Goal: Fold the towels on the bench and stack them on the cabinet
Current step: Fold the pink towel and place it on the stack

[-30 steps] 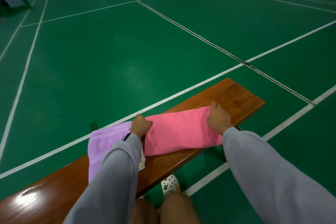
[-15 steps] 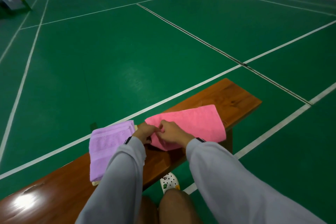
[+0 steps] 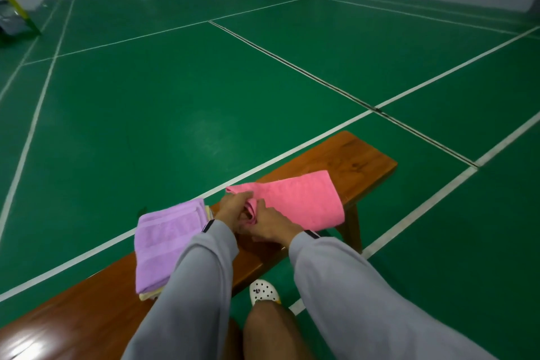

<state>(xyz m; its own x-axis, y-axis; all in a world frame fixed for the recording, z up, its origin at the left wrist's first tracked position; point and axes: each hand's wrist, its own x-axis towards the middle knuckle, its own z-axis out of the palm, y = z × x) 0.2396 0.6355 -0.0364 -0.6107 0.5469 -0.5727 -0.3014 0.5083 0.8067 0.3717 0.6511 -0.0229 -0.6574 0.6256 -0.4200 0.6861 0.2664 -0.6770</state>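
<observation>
1. At a wooden bench (image 3: 361,155) on a green court floor (image 3: 175,96), my two hands meet at the left end of a pink towel (image 3: 304,202).
2. My left hand (image 3: 232,207) has its fingers curled round the towel's left edge, gripping the cloth.
3. My right hand (image 3: 270,223), close against the left, pinches a bunched fold of the same end, fingers tucked into the fabric.
4. The pink towel lies across the bench's right half. Its left end is gathered and raised between my hands, and its near right corner hangs over the bench's front edge.
5. A folded purple towel (image 3: 166,242) lies flat on the bench just left of my left wrist. It sits on top of a cream towel (image 3: 149,296) whose edges show at the near and far sides.
6. Grey sleeves (image 3: 201,286) cover both my arms to the wrists.
7. Below the bench, a white perforated shoe (image 3: 263,291) shows on the floor, just beyond my bare knee (image 3: 268,330).
8. White court lines (image 3: 280,155) cross the floor behind the bench.
</observation>
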